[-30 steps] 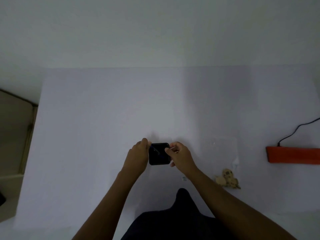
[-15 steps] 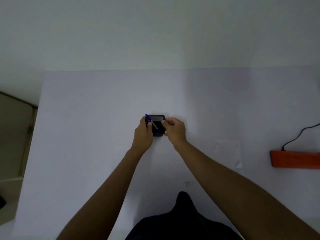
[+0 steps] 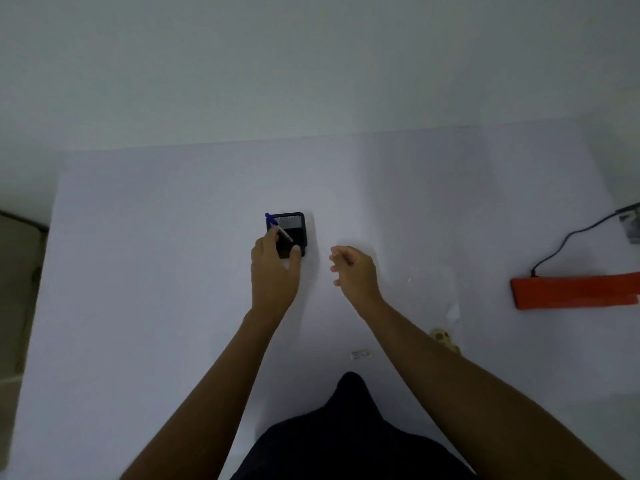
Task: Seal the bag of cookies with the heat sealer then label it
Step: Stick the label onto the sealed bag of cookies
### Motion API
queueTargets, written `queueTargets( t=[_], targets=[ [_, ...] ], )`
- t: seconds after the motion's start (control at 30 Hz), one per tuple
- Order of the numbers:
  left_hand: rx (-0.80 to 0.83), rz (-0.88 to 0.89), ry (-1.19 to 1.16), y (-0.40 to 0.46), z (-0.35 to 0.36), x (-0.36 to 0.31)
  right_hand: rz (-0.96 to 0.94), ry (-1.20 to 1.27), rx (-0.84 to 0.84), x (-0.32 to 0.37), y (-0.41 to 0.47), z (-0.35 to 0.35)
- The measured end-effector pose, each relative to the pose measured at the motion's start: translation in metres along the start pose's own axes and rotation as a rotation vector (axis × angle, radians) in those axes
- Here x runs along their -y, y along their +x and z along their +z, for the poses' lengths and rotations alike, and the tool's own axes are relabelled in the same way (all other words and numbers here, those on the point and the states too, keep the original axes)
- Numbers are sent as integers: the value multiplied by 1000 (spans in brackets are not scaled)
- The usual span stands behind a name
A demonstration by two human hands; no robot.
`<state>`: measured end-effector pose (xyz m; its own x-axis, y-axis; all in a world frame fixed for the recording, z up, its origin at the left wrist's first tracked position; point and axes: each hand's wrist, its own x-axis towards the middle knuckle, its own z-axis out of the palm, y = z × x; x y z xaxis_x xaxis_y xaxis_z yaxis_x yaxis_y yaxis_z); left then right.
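A black mesh pen holder [image 3: 292,226] stands on the white table [image 3: 173,271], with a blue-capped pen [image 3: 277,226] leaning in it. My left hand [image 3: 273,268] grips the holder's near side, thumb on its right edge. My right hand [image 3: 353,271] hovers to the right of it, fingers loosely apart, holding nothing. The clear bag [image 3: 433,292] lies flat at the right, with cookies [image 3: 445,339] at its near end, partly hidden by my right forearm. The orange heat sealer [image 3: 575,291] lies at the right edge. A small white label [image 3: 360,355] lies near the table's front.
A black cable [image 3: 568,242] runs from the sealer's left end up to the right edge of view. A grey object [image 3: 630,225] sits at the far right edge. The wall rises behind the table. A beige surface [image 3: 17,289] lies left of the table.
Both hands pushed the pen holder away from me across the table. My right hand has let go of it and drawn back to the right; my left hand still holds it.
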<state>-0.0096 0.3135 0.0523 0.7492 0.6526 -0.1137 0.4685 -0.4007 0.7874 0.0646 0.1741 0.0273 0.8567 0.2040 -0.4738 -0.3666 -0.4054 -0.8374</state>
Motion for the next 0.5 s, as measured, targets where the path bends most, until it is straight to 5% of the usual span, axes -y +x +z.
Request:
queueTargets(
  t=[0.1,0.3,0.5],
  targets=[
    [156,112,8,-45,23,2,41,1,-35,-37,-27,-38],
    [528,55,79,-126,81,19,132,-76,-23,-117,-68,-83],
    [578,15,188,-154,115,30,128,-76,29,-158,-91,-98]
  ],
)
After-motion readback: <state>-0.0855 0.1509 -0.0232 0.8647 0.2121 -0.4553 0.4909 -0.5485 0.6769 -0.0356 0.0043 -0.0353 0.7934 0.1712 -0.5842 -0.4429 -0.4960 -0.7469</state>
